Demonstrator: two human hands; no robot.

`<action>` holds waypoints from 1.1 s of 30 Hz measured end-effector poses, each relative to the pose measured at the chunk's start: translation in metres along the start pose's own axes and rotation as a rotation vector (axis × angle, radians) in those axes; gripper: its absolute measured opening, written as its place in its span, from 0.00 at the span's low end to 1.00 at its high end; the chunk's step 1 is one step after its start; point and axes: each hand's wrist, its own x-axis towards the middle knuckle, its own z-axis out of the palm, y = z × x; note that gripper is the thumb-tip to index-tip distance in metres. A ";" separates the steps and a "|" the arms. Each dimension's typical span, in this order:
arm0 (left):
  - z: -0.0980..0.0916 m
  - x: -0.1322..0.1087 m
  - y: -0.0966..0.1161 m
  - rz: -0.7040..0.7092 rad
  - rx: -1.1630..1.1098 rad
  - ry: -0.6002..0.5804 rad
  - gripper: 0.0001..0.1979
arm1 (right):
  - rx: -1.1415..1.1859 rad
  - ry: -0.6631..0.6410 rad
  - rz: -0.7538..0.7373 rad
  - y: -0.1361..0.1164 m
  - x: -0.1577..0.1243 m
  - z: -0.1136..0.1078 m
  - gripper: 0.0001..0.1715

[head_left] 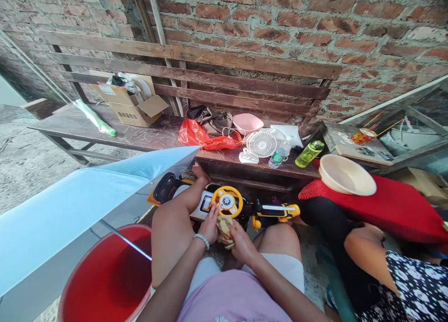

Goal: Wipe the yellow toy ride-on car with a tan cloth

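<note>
A white and orange ride-on toy car (196, 201) with a yellow steering wheel (227, 201) lies between my knees on the ground. My left hand (209, 225), with a bead bracelet at the wrist, rests its fingers against the car body just below the wheel. My right hand (242, 243) is closed on a crumpled yellowish cloth (224, 229) held against the wheel's lower edge. Both hands meet at the cloth.
A red bucket (105, 284) stands at my lower left beside a pale blue board (70, 205). Behind the car a wooden bench (140, 135) carries a cardboard box (129, 105), red bag (203, 136), small fan (262, 144) and bottles. Another person (385, 270) sits at my right by a cream basin (345, 175).
</note>
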 end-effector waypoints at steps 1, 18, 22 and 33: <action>0.000 -0.001 0.000 -0.002 -0.001 0.000 0.46 | -0.033 0.081 -0.006 0.000 0.001 -0.015 0.47; -0.001 -0.002 0.003 -0.034 0.056 0.000 0.49 | -0.667 -0.004 0.447 0.026 0.084 -0.125 0.19; 0.002 -0.002 -0.001 0.004 0.063 0.018 0.51 | -0.645 -0.017 0.533 0.021 0.100 -0.135 0.20; 0.010 -0.002 -0.021 -0.118 -0.055 0.055 0.50 | -0.499 -0.034 0.346 -0.007 0.162 -0.045 0.44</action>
